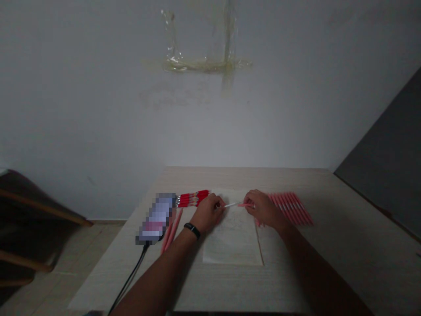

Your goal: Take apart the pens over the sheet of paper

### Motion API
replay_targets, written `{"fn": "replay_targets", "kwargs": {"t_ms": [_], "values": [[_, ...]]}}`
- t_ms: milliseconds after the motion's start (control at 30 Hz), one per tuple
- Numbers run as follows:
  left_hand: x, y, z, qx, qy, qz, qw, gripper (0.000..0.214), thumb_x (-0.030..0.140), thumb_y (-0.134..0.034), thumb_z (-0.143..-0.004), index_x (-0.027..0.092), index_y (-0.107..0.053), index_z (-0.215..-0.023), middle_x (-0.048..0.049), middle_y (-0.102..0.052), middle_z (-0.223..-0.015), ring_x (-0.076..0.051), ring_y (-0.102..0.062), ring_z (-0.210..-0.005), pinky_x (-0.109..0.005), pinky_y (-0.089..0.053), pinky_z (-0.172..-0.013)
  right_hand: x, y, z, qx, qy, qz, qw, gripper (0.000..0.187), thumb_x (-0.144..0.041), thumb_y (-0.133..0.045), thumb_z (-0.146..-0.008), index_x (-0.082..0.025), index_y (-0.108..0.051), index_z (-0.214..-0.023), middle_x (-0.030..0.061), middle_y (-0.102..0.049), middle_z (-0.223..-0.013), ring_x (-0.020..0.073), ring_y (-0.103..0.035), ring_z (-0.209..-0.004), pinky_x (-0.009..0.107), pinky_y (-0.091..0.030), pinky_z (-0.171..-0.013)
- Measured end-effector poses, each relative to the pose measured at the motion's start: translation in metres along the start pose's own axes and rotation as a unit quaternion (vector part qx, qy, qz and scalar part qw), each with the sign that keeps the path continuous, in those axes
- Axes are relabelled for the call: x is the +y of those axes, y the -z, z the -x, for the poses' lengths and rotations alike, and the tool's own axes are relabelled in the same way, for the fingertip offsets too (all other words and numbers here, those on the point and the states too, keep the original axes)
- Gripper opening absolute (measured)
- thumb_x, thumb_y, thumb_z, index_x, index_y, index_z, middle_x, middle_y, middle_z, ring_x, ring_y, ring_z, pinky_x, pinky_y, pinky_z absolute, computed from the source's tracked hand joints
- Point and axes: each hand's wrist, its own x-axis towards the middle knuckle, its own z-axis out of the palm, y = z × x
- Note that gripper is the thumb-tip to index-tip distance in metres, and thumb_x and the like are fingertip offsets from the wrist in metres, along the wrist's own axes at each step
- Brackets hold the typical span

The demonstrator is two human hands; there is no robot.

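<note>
Facing each other above a sheet of paper (232, 252) on the table (230, 287), both hands work close together. The left hand (209, 213) has its grip clamped on a thin white stick (231, 204); the right hand (263, 208) has its grip clamped on a pink tube (245, 205), their ends near each other. Printing on the red pens (188, 200), beside the left hand, is too small to read. The phone (158, 217) screen is pixelated. A row of pink sticks (294, 208) lies right of the paper.
</note>
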Motion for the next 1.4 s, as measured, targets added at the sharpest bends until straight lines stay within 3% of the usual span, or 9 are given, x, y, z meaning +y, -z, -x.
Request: {"fn": "replay_targets", "kwargs": {"t_ms": [300,633,800,967,1200,1400], "values": [[-0.004,-0.001,-0.001,0.002,0.004,0.004,1.000,0.011,0.019,-0.058,-0.084,0.016,-0.067,-0.079,-0.0049,-0.063,-0.079,-0.016,-0.056,-0.073,-0.027,-0.039,-0.064,0.015,0.001,-0.004,0.058,0.016,0.027,0.998,0.019,-0.003,-0.063,-0.074,-0.019,-0.061,-0.084,0.0042,-0.063,-0.086,0.0212,-0.055,-0.086,0.032,-0.039,-0.078],[-0.001,0.001,0.000,-0.002,0.000,-0.006,1.000,0.007,0.016,-0.061,-0.081,0.017,-0.068,-0.079,-0.0043,-0.064,-0.079,-0.017,-0.057,-0.074,-0.027,-0.039,-0.065,0.005,0.004,-0.003,0.080,0.040,0.017,0.996,0.021,0.000,-0.061,-0.075,-0.019,-0.059,-0.083,0.0029,-0.061,-0.085,0.0207,-0.054,-0.086,0.031,-0.039,-0.075],[0.000,-0.001,-0.001,-0.013,0.002,0.005,1.000,0.007,0.015,-0.062,-0.080,0.016,-0.069,-0.078,-0.0046,-0.067,-0.078,-0.016,-0.058,-0.072,-0.026,-0.039,-0.064,-0.001,-0.002,-0.003,0.058,0.052,-0.005,0.997,0.021,-0.001,-0.064,-0.076,-0.020,-0.061,-0.086,0.0029,-0.061,-0.087,0.0207,-0.054,-0.087,0.032,-0.040,-0.077],[0.003,-0.002,0.000,-0.044,-0.021,0.036,0.998,0.011,0.023,-0.062,-0.085,0.016,-0.071,-0.085,-0.0044,-0.070,-0.079,-0.017,-0.060,-0.072,-0.026,-0.040,-0.066,-0.017,-0.012,-0.003,0.030,0.076,-0.038,0.996,0.017,-0.005,-0.066,-0.081,-0.020,-0.060,-0.086,0.0017,-0.061,-0.086,0.0194,-0.056,-0.087,0.032,-0.041,-0.079],[0.009,-0.002,0.002,-0.033,-0.045,0.138,0.989,0.019,0.031,-0.053,-0.094,0.017,-0.065,-0.098,-0.0051,-0.068,-0.090,-0.016,-0.060,-0.082,-0.026,-0.044,-0.073,-0.028,-0.014,-0.002,0.038,0.063,-0.089,0.993,0.012,-0.011,-0.069,-0.085,-0.020,-0.063,-0.092,0.0018,-0.062,-0.088,0.0179,-0.058,-0.085,0.031,-0.044,-0.078],[0.011,-0.007,0.005,-0.051,-0.031,0.199,0.978,0.034,0.043,-0.059,-0.093,0.017,-0.058,-0.115,-0.0050,-0.062,-0.096,-0.016,-0.058,-0.084,-0.027,-0.046,-0.073,-0.032,-0.019,-0.001,0.038,0.072,-0.112,0.990,0.013,-0.010,-0.068,-0.085,-0.021,-0.063,-0.091,0.0008,-0.062,-0.088,0.0169,-0.060,-0.083,0.029,-0.045,-0.075]]}}
